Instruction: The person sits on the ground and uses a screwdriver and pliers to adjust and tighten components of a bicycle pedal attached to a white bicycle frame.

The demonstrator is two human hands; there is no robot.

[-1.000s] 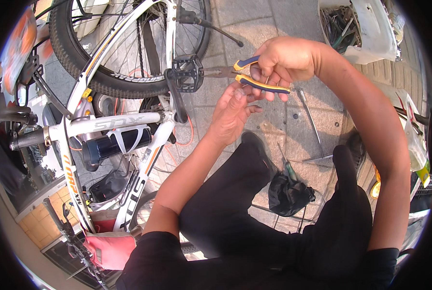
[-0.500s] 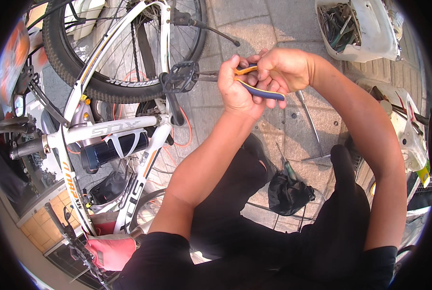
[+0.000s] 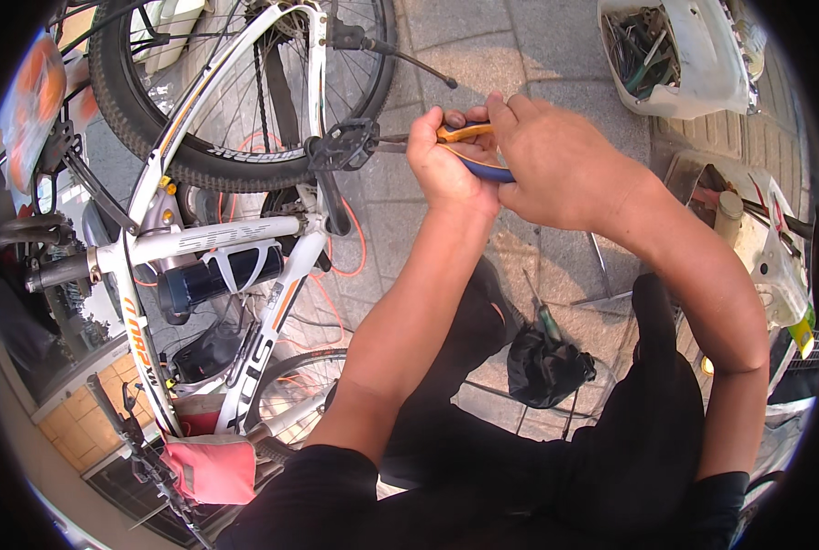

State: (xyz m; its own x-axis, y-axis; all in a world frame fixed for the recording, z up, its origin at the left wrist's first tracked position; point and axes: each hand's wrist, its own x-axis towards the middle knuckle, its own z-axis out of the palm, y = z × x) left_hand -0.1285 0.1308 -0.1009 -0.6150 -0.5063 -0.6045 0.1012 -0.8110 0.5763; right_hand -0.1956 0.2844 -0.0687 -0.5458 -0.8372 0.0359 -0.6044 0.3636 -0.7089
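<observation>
A white bicycle (image 3: 243, 231) lies on its side at the left. Pliers with blue-and-yellow handles (image 3: 474, 165) point left, their metal jaws at the black pedal (image 3: 345, 147); whether they grip part of it I cannot tell. My left hand (image 3: 451, 170) is closed round the pliers from below, with the thumb up by the handles. My right hand (image 3: 561, 165) is closed over the right end of the handles, back of the hand up, fingers partly hidden. The two hands touch.
A white bin of tools (image 3: 685, 92) stands top right, another cluttered container (image 3: 772, 257) at the right. A black bag (image 3: 542, 371), a screwdriver (image 3: 545, 316) and a steel bar tool (image 3: 600, 266) lie on the paving (image 3: 455, 41). A pink bag (image 3: 212, 467) sits lower left.
My left hand has moved up round the pliers. My right hand has turned back-up and shifted down onto the handles. The pliers' handles sit slightly further left.
</observation>
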